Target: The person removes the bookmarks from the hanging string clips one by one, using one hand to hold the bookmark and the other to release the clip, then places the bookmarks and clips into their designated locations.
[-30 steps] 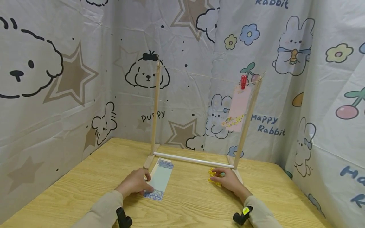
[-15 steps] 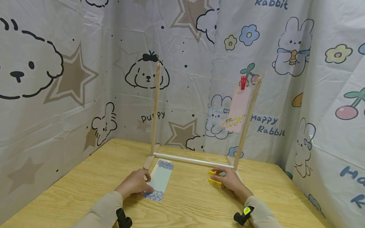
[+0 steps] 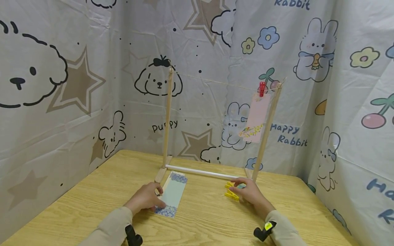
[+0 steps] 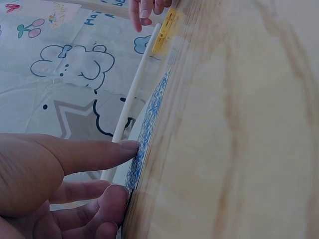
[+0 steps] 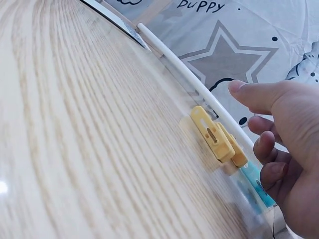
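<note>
A pale green card with blue patterned ends lies flat on the table. Beside its left edge is my left hand, its thumb touching the blue near end and the other fingers loosely bent at the edge. My right hand hovers over two yellow clothespins, fingers relaxed with nothing between them. The right wrist view shows the yellow clothespins side by side, and a teal clothespin partly hidden by the curled fingers of the right hand.
A wooden frame with a left post, a right post and a white rod stands behind the hands. From its string, a red clothespin hangs a pink card. A printed curtain surrounds the table.
My right hand has shifted slightly right, away from the yellow clothespins, which now show more fully. The left hand and the pale green card have stayed in place.
</note>
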The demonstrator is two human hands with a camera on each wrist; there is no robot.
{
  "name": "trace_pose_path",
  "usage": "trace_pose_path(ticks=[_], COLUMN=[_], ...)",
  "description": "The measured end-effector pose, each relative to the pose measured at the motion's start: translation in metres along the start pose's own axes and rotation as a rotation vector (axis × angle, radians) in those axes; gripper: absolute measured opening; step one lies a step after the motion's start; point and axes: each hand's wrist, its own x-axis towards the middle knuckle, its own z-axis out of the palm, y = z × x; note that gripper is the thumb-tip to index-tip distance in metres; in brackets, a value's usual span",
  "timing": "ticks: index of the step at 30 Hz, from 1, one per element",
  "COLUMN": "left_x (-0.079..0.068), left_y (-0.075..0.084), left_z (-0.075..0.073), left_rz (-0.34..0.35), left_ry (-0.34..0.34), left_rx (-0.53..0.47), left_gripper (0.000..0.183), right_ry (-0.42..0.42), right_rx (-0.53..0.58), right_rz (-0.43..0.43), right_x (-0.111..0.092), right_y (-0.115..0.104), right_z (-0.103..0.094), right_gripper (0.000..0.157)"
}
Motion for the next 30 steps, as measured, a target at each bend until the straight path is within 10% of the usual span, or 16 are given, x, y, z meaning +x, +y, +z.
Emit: trace_pose_path(ticks=[30], left_x=[0.003], left_y=[0.002], left_z=[0.002], left_rz=[0.072], left_ry=[0.068], left_rx=[-0.062], left_gripper=[0.040], right_ry=[0.054], right_rx=[0.056], right_rz=[-0.060], right_x=[0.002], right_y=[-0.012], right_z=[-0.010], right_gripper=[0.034])
